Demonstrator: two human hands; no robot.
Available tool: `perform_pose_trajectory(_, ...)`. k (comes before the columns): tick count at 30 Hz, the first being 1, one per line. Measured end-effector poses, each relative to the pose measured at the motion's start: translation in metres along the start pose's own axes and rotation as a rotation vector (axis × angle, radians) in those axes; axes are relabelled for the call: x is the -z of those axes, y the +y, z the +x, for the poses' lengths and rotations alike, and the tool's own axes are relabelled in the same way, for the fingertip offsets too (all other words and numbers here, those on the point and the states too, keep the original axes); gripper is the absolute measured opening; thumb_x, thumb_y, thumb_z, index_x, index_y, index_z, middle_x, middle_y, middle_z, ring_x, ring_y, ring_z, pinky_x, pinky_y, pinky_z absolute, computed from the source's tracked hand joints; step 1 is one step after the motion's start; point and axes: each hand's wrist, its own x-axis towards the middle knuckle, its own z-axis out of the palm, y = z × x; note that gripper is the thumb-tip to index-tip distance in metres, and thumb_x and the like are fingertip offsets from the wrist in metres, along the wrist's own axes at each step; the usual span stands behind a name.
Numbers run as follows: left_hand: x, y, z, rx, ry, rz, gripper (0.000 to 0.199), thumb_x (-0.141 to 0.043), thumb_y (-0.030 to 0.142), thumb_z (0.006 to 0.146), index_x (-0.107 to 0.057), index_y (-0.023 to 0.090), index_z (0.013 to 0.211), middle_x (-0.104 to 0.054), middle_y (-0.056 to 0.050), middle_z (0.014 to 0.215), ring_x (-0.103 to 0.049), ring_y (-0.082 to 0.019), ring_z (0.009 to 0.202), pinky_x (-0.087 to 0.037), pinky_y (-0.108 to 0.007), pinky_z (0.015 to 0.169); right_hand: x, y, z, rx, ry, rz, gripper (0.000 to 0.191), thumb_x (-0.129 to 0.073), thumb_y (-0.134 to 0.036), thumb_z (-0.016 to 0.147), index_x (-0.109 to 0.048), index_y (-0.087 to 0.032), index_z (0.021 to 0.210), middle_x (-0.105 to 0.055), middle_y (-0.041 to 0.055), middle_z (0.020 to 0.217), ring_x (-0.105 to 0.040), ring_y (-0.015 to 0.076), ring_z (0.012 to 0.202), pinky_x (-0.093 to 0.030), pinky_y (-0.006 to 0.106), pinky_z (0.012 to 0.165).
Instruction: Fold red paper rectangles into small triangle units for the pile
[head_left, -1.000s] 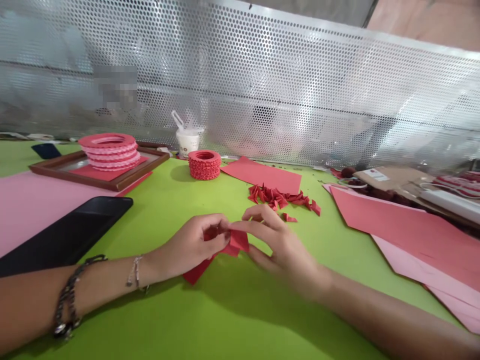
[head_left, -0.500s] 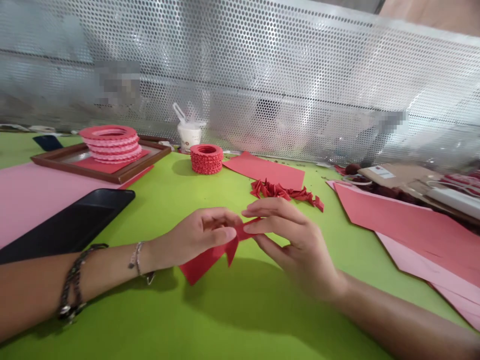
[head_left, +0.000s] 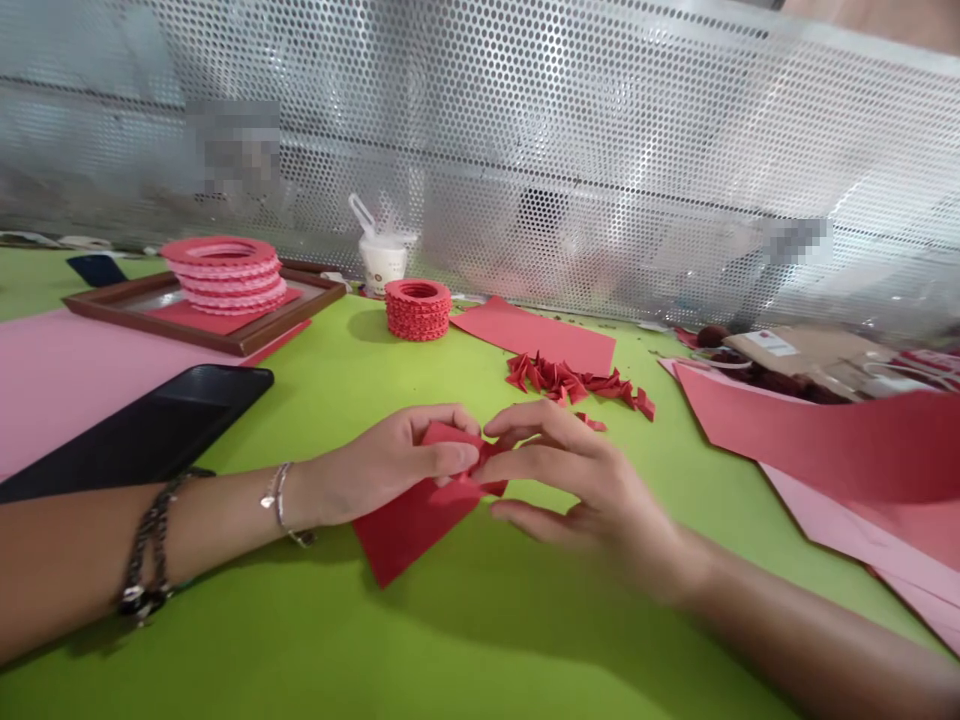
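A sheet of red paper [head_left: 420,525] is held over the green table, its body slanting down to the lower left. My left hand [head_left: 409,460] is closed on it, the thumb pressed on top near a folded upper part. From the other side, my right hand [head_left: 581,480] has its fingertips at the paper's creased right end, index finger and thumb on either side of it. Several small folded red paper pieces [head_left: 555,380] lie in a pile beyond my hands, and a loose folded piece [head_left: 591,423] is just in front of them.
A black phone-like slab [head_left: 150,430] lies at left. Behind it a brown frame [head_left: 247,335] bears stacked pink-red paper rings [head_left: 225,275]. A red ring stack [head_left: 418,312], white cup [head_left: 382,262] and red sheet [head_left: 544,335] stand farther back. Red sheets [head_left: 750,420] cover the right.
The paper has turned in my hands, showing more of its upper part under my left thumb. My right thumb has drawn away from the fingers. The loose folded piece now shows.
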Motion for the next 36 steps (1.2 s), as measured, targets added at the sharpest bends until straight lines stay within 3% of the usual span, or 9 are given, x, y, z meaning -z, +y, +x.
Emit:
perform_pose_trajectory(5, -0.002, 0.001, 0.001, -0.012, 0.007, -0.056, 0.029, -0.068, 0.036, 0.059, -0.05, 0.015, 0.068, -0.049, 0.006, 0.055, -0.041, -0.005, 0.048, -0.03, -0.018, 0.047, -0.002, 0.001, -0.003, 0.049, -0.037, -0.08, 0.019, -0.047, -0.016, 0.081, -0.051, -0.02, 0.099, -0.051, 0.0057, 0.103, -0.052, 0.0117, 0.095, -0.044, 0.024, 0.086)
perform_pose_trajectory(11, -0.003, 0.001, 0.003, -0.007, -0.015, -0.175, 0.027, -0.069, 0.034, 0.061, -0.052, 0.013, 0.067, -0.05, 0.007, 0.052, -0.042, -0.004, 0.048, -0.033, -0.017, 0.048, -0.005, -0.002, -0.005, 0.051, -0.134, -0.23, 0.03, -0.043, -0.013, 0.081, -0.043, -0.02, 0.11, -0.05, 0.0076, 0.106, -0.053, 0.0148, 0.093, -0.047, 0.027, 0.081)
perform_pose_trajectory(16, -0.004, 0.003, 0.003, 0.015, -0.057, -0.218, 0.024, -0.068, 0.03, 0.063, -0.052, 0.013, 0.067, -0.05, 0.008, 0.052, -0.043, -0.003, 0.047, -0.033, -0.016, 0.047, -0.005, -0.006, -0.003, 0.062, -0.082, -0.267, 0.02, -0.041, -0.013, 0.083, -0.05, -0.018, 0.1, -0.054, 0.0073, 0.099, -0.056, 0.0142, 0.085, -0.049, 0.028, 0.077)
perform_pose_trajectory(20, -0.004, 0.002, 0.002, 0.015, -0.045, -0.223, 0.022, -0.07, 0.023, 0.06, -0.052, 0.013, 0.066, -0.051, 0.007, 0.054, -0.044, -0.003, 0.048, -0.034, -0.016, 0.048, -0.004, -0.005, -0.002, 0.04, -0.011, -0.11, 0.015, -0.044, -0.018, 0.083, -0.052, -0.017, 0.095, -0.055, 0.0074, 0.097, -0.056, 0.0125, 0.088, -0.048, 0.024, 0.079)
perform_pose_trajectory(23, -0.004, 0.0, 0.002, 0.028, -0.028, -0.19, 0.018, -0.07, 0.021, 0.06, -0.055, 0.013, 0.066, -0.055, 0.006, 0.056, -0.046, -0.004, 0.051, -0.035, -0.016, 0.051, -0.003, -0.005, -0.001, -0.034, 0.02, 0.018, 0.015, -0.047, -0.016, 0.082, -0.053, -0.017, 0.095, -0.058, 0.0056, 0.091, -0.055, 0.0125, 0.088, -0.048, 0.025, 0.078)
perform_pose_trajectory(26, -0.004, -0.001, 0.002, 0.017, -0.01, -0.127, 0.013, -0.066, 0.02, 0.063, -0.056, 0.013, 0.065, -0.056, 0.005, 0.057, -0.047, -0.004, 0.053, -0.036, -0.017, 0.053, -0.003, -0.004, 0.0, -0.125, 0.087, 0.105, 0.006, -0.052, -0.016, 0.079, -0.056, -0.017, 0.083, -0.06, 0.0037, 0.08, -0.056, 0.0123, 0.078, -0.049, 0.026, 0.071)
perform_pose_trajectory(32, -0.008, 0.007, 0.0, 0.037, 0.066, 0.054, 0.005, -0.059, 0.016, 0.069, -0.055, 0.015, 0.068, -0.052, 0.008, 0.055, -0.044, -0.004, 0.051, -0.034, -0.016, 0.051, -0.011, -0.002, 0.0, -0.485, 0.185, 0.43, 0.009, -0.052, -0.022, 0.078, -0.054, -0.015, 0.074, -0.058, 0.002, 0.069, -0.054, 0.0094, 0.061, -0.046, 0.022, 0.053)
perform_pose_trajectory(36, -0.01, 0.008, -0.003, 0.032, 0.059, 0.093, 0.008, -0.06, 0.017, 0.067, -0.054, 0.016, 0.071, -0.052, 0.008, 0.057, -0.044, -0.005, 0.052, -0.034, -0.017, 0.051, -0.014, -0.002, -0.001, -0.572, 0.193, 0.571, 0.01, -0.054, -0.022, 0.076, -0.051, -0.015, 0.071, -0.054, -0.0011, 0.063, -0.051, 0.007, 0.055, -0.044, 0.019, 0.05)
